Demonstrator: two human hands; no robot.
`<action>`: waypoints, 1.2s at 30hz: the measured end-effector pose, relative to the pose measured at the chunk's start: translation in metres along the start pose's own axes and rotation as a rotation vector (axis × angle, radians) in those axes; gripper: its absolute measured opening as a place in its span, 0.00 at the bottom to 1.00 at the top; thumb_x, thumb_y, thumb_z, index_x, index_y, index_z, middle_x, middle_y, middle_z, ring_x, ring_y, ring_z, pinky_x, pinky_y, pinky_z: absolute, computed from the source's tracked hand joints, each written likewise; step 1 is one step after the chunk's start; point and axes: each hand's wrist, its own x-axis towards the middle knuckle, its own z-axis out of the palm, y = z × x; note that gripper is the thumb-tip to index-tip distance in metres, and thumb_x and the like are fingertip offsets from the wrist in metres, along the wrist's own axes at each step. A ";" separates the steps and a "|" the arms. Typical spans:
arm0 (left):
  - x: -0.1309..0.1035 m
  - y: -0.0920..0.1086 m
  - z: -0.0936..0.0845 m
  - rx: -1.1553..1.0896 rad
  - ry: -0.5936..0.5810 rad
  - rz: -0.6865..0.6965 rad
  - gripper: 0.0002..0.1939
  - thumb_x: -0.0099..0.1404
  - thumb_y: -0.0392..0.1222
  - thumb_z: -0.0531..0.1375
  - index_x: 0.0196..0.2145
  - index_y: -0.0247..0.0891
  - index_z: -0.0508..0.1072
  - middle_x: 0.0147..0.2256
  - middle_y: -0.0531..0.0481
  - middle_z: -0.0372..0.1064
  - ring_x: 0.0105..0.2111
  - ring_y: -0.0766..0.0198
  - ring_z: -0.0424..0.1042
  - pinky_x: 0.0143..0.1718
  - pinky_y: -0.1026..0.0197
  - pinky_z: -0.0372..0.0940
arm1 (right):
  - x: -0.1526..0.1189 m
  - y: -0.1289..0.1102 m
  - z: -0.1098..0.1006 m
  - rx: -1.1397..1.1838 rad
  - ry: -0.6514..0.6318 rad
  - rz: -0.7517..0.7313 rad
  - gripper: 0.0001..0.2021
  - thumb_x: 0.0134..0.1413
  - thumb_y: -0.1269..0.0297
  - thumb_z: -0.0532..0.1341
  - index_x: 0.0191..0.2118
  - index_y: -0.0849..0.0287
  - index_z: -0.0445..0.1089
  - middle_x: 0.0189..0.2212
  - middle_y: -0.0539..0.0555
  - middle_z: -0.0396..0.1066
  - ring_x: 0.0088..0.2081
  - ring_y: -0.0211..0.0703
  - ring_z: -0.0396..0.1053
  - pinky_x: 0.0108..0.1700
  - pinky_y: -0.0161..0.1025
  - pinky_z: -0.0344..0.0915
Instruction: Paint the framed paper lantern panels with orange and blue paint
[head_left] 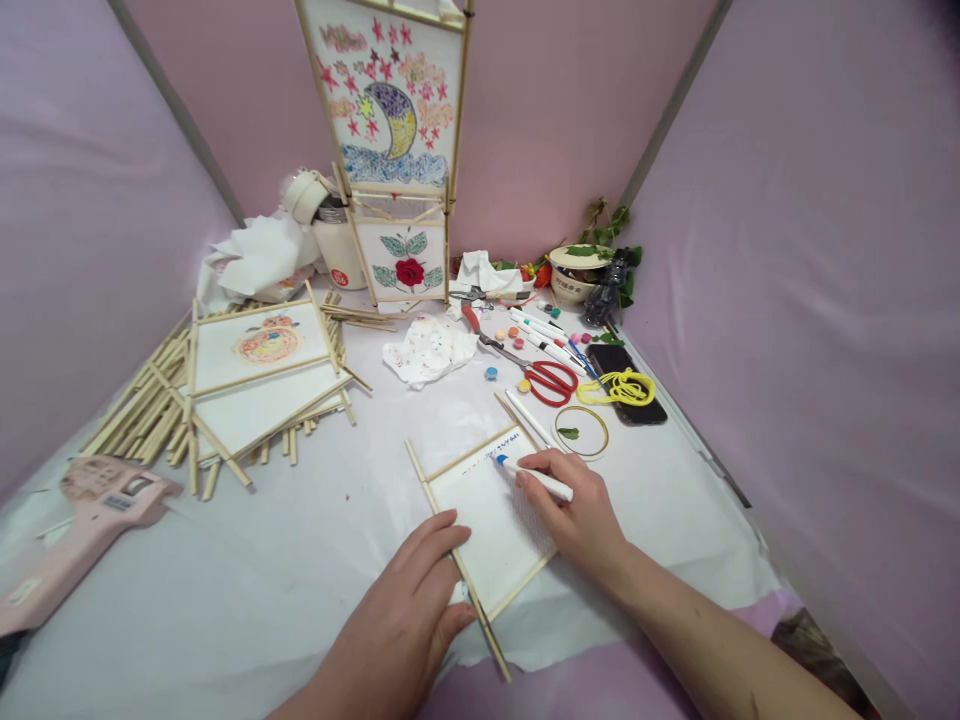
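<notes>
My right hand (pixel 574 500) grips a white marker (pixel 551 482) with a blue tip. The tip meets the upper part of a white panel (pixel 480 530) framed with thin wooden sticks. Small blue marks run along the panel's top edge. My left hand (pixel 427 580) is closed around the frame's left stick, fingers on top and thumb lower down by the near corner. A bit of something white shows under that hand. Just beyond the panel lie an uncapped-looking white pen (pixel 531 420) and a yellow ring (pixel 582 432) with a green leaf inside.
A tall stick frame with drawn panels (pixel 409 262) stands at the back. Bundled sticks (pixel 150 400) and a painted panel (pixel 262 348) lie left, near a pink glue gun (pixel 97 520). Right are red-handled scissors (pixel 551 383), paint caps, markers, yellow cord (pixel 619 387), a phone (pixel 641 410) and a bowl (pixel 574 285).
</notes>
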 end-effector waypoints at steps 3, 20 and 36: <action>0.000 0.001 -0.001 -0.004 -0.002 0.001 0.02 0.69 0.34 0.54 0.37 0.39 0.65 0.55 0.39 0.66 0.63 0.49 0.56 0.59 0.44 0.63 | 0.000 0.000 0.000 0.003 0.009 0.017 0.04 0.59 0.65 0.59 0.37 0.56 0.71 0.31 0.51 0.76 0.34 0.42 0.72 0.38 0.39 0.66; 0.001 0.002 -0.001 -0.003 0.000 -0.011 0.03 0.68 0.33 0.54 0.36 0.39 0.65 0.55 0.39 0.66 0.63 0.49 0.56 0.59 0.44 0.63 | -0.001 -0.002 -0.001 0.028 0.010 0.053 0.04 0.60 0.65 0.58 0.37 0.56 0.70 0.31 0.52 0.76 0.34 0.43 0.72 0.37 0.40 0.68; 0.000 0.001 0.000 -0.010 0.011 -0.006 0.03 0.69 0.34 0.54 0.36 0.38 0.66 0.55 0.38 0.66 0.63 0.47 0.56 0.59 0.43 0.64 | -0.004 -0.006 0.002 0.017 -0.007 -0.048 0.05 0.60 0.65 0.58 0.38 0.56 0.71 0.32 0.52 0.77 0.35 0.43 0.73 0.38 0.41 0.68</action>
